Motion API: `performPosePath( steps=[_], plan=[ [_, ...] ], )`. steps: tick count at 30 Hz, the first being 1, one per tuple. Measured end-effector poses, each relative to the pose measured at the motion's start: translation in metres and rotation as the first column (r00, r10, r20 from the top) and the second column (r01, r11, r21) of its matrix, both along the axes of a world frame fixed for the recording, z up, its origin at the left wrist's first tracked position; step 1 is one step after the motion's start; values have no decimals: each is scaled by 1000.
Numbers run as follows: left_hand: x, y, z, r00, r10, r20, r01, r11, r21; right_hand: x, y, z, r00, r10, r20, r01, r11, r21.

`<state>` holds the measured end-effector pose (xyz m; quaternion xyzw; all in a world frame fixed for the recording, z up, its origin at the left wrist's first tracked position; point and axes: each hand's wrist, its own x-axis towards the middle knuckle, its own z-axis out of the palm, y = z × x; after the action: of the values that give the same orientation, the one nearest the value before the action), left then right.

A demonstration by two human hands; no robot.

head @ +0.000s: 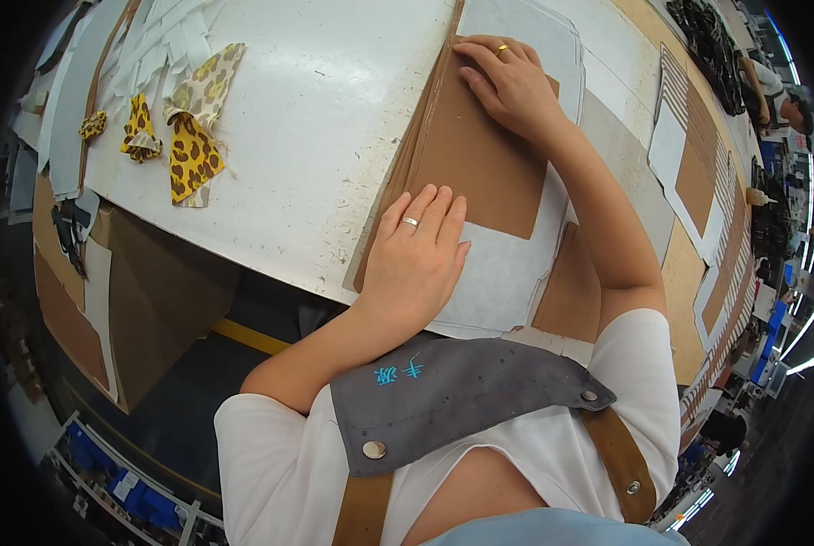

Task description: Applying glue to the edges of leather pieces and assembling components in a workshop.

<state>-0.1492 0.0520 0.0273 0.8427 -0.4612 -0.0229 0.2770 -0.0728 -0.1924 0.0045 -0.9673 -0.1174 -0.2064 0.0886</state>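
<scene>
My left hand, with a ring on it, lies palm down over the near left edge of a stack of sheets, its fingertips on the brown sheet. My right hand, also ringed, rests at the far end of that sheet, fingers bent near its edge and thumb on its surface. Neither hand shows a clear grip. Beneath the brown sheet are white sheets with uneven edges, and more brown layers show along the left side.
Leopard-print fabric scraps and white strips lie on the white table at left. Scissors are by its left edge. Brown-and-white striped pieces and a small bottle lie at right. Another person is at far right.
</scene>
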Motion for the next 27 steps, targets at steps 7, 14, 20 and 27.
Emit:
performPosePath(
  steps=[7, 14, 20, 27],
  plan=[
    [3, 0, 0, 1000, -7, 15, 7, 1000, -2, 10, -7, -9, 997, -74, 20, 74, 997, -6],
    [5, 0, -1, 1000, -6, 26, 6, 1000, -8, -1, -9, 3, 997, -73, -3, 73, 996, 41],
    [4, -1, -4, 999, 4, 46, -3, 1000, -26, 4, -5, -12, 997, -55, -45, 52, 998, -47],
    [4, 1, -5, 1000, -2, 8, 3, 995, -99, 5, -67, 13, 879, -294, 376, 396, 889, -231]
  ],
)
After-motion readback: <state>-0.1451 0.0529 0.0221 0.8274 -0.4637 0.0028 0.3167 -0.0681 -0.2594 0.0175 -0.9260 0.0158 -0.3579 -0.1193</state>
